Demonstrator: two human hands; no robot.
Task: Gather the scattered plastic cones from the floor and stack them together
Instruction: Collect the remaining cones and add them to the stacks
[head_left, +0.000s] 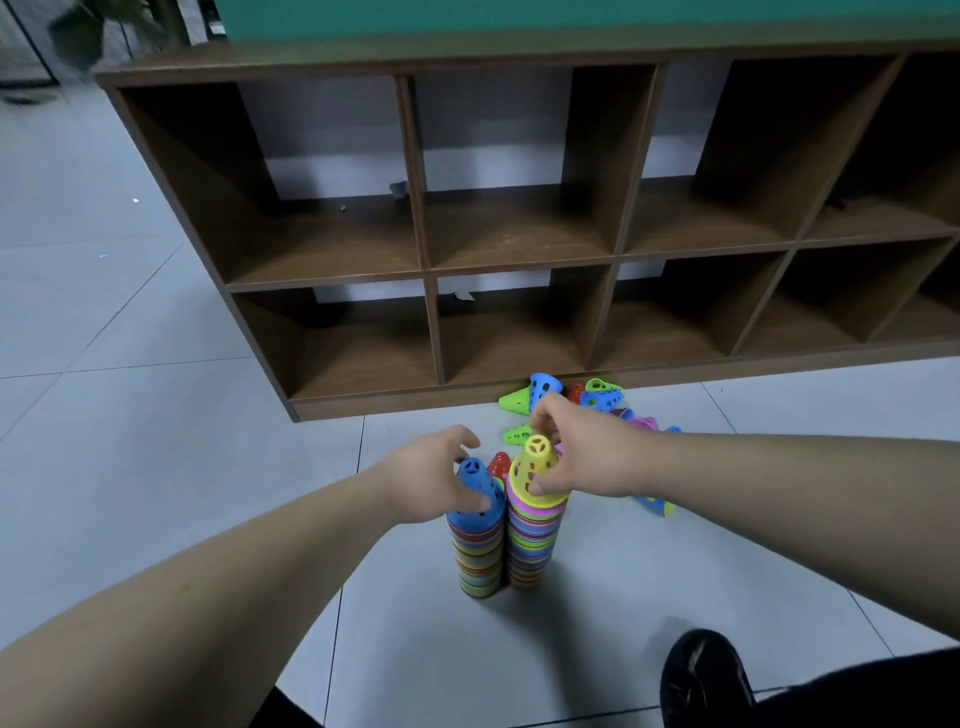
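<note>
fingers (464, 437) of your left hand (431, 478) curl round the blue cone (475, 493) atop one stack (478, 561); your right hand (587, 457) pinches the yellow cone (535, 467) atop the second stack (530, 551). most look stacked, yet loose cones (597, 397) lie by the shelf (363, 405).

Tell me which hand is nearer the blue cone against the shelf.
Right. The right hand holds the yellow cone just in front of the blue cone; the left hand grips the blue-topped stack, farther left.

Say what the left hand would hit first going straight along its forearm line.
The left hand grips the blue cone capping a stack, so that comes first; beyond it, likely the red cone, depth unclear.
</note>
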